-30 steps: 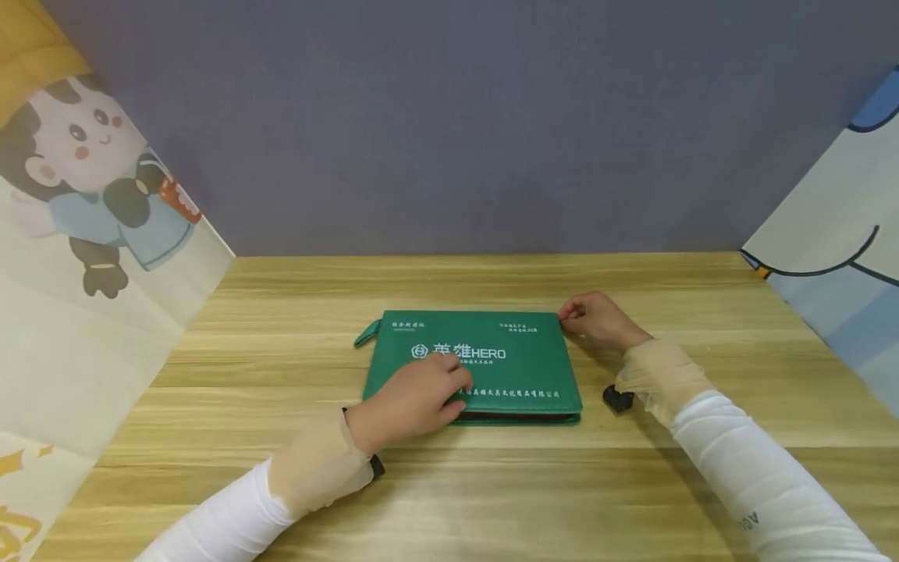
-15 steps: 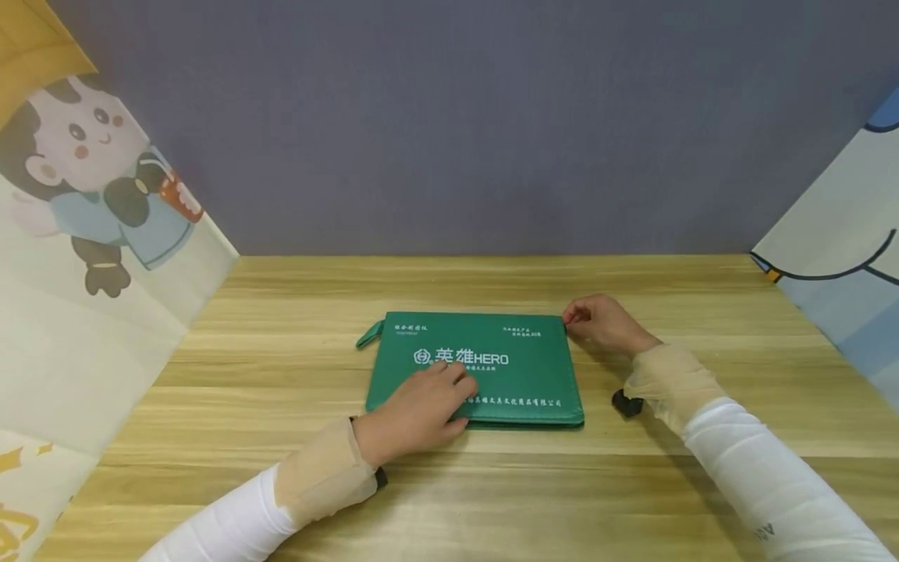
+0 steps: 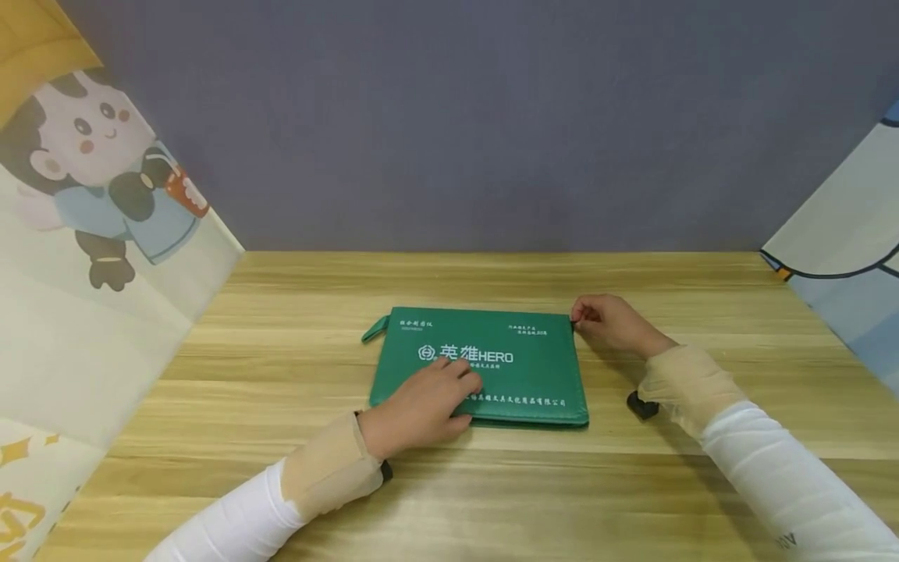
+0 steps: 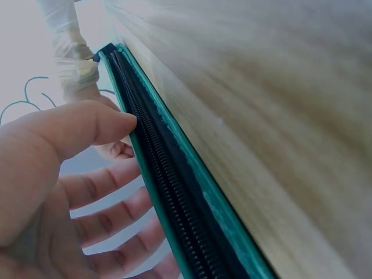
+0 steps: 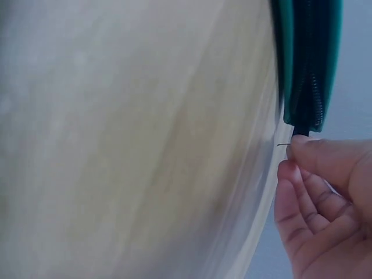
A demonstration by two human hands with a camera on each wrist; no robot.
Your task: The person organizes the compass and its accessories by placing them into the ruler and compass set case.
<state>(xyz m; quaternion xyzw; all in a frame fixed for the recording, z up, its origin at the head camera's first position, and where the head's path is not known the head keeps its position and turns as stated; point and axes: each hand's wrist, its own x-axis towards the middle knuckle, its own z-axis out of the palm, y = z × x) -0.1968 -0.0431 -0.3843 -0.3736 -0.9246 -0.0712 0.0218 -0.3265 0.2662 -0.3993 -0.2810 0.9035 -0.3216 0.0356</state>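
A green zip case [image 3: 527, 382] with white lettering lies flat on the table. My left hand [image 3: 421, 410] rests on its cover, fingers spread loosely, with the thumb at the near edge. Along that edge runs a black zipper [image 4: 157, 145], seen close up in the left wrist view. At the far right corner my right hand [image 3: 618, 324] pinches a small black tab [image 5: 300, 131] at the zipper's end between thumb and index finger. The other fingers of that hand are curled in. A green strap [image 3: 375, 329] sticks out at the case's far left corner.
The wood-grain table [image 3: 281, 297] meets a grey panel [image 3: 492, 140] at the back. Cartoon-printed panels stand at the left [image 3: 84, 336] and right [image 3: 836, 203]. Black wrist devices and white sleeves are on both arms.
The gap with red inside at the case's near edge has closed up. Both hands keep their places on the case, while the whole scene shifts slightly to the right in the head view.
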